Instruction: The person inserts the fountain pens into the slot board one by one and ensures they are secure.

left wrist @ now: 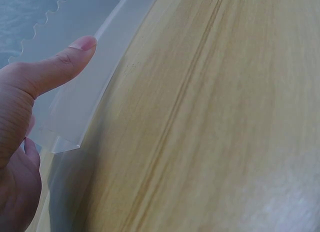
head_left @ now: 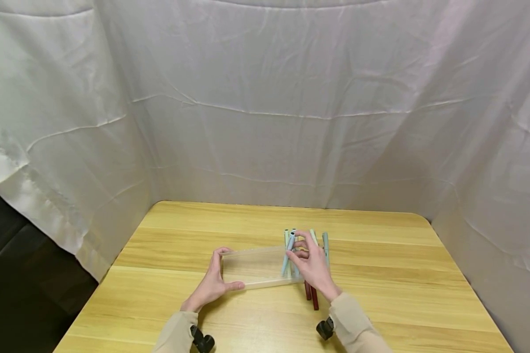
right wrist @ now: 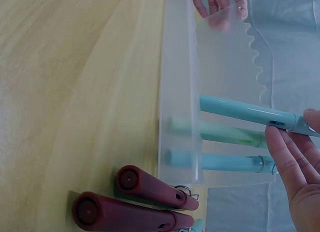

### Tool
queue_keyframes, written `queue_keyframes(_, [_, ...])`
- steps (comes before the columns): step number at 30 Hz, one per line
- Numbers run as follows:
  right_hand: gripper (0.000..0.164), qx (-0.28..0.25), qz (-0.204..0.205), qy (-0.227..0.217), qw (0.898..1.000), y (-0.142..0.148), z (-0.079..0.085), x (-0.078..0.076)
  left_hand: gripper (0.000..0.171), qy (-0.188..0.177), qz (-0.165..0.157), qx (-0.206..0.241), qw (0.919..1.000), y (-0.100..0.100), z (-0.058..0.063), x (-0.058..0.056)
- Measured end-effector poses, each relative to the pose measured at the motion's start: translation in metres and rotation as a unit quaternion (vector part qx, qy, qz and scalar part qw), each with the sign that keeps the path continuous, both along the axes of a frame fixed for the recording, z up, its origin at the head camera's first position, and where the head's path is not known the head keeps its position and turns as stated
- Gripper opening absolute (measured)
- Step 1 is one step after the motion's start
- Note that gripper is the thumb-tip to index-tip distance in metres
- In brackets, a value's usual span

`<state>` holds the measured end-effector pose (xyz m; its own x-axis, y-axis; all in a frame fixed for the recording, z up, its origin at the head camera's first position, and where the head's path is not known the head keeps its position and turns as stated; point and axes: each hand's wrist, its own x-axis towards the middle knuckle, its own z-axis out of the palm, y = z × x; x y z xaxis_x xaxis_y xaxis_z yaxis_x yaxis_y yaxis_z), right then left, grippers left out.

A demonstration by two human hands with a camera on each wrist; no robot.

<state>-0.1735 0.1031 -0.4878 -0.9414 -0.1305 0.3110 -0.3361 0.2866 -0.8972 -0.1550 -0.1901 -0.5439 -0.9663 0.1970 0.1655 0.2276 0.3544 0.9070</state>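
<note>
My left hand (head_left: 212,283) grips the left end of a frosted clear plastic pen tray (head_left: 251,264), its thumb along the front wall. In the left wrist view the tray (left wrist: 82,99) shows a row of scalloped notches on its far edge. My right hand (head_left: 314,267) pinches a light blue pen (right wrist: 245,112) near its capped end, tilted over the right part of the tray. Beside it, a pale green pen (right wrist: 225,133) and another light blue pen (right wrist: 225,161) lie across the tray, their lower ends seen through its front wall.
Two dark red pens (right wrist: 155,187) lie on the wooden table (head_left: 402,284) by the tray's right end. Behind the right hand are a pale green pen (head_left: 312,236) and a grey-teal pen (head_left: 326,245). Pale curtains (head_left: 269,147) hang around the table's back and sides.
</note>
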Motion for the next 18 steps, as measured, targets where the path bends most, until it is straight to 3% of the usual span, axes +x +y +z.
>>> queue_keyframes(5, [0.049, 0.032, -0.011, 0.013, 0.999, -0.0026, -0.0021, 0.0013, 0.095, 0.0, 0.003, -0.005, 1.0, 0.0, -0.0012, -0.0005])
queue_keyframes(18, [0.049, 0.065, 0.015, 0.071, 0.995, -0.006, -0.0052, 0.0004, 0.094, 0.006, 0.0, -0.001, 1.0, -0.0001, -0.0021, -0.0008])
